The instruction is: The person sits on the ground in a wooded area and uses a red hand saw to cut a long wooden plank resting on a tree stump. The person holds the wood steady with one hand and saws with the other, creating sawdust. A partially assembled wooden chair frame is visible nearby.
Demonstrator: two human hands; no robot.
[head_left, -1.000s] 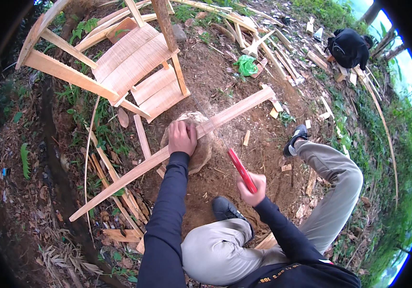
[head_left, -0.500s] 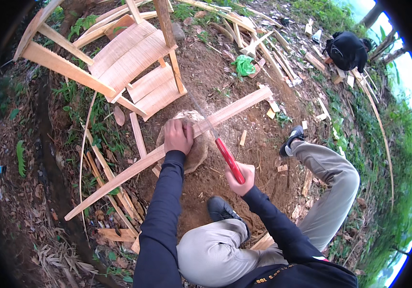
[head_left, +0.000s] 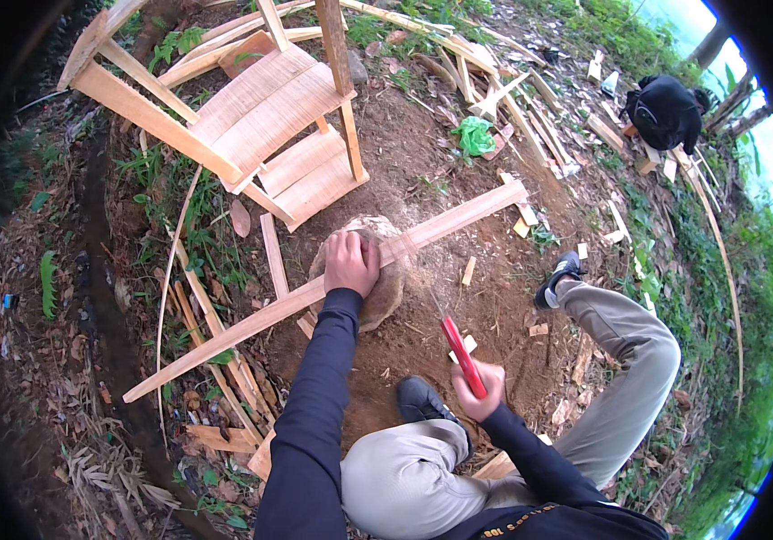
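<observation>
A long, narrow wooden board [head_left: 251, 328] lies slantwise across a cut log stump [head_left: 385, 295]. My left hand [head_left: 350, 263] is closed over the board, pressing it against the stump's top. To the right, my right hand [head_left: 484, 391] is wrapped round the red handle of a handsaw [head_left: 460, 353]. Its thin blade is blurred and hard to follow; it points up toward the board just right of the stump. The board's two ends stick out past the stump on both sides.
A slatted wooden chair [head_left: 260, 99] stands at the upper left. Scrap wood [head_left: 517, 117] and a green plastic bag [head_left: 474, 137] lie beyond the stump. A black bag-like bundle [head_left: 664, 112] is at the far right. Long strips [head_left: 215, 328] lie at the left.
My right hand has drawn the saw back toward me and slightly right, away from the board. My left hand still holds the board on the stump. The whole view has shifted slightly.
</observation>
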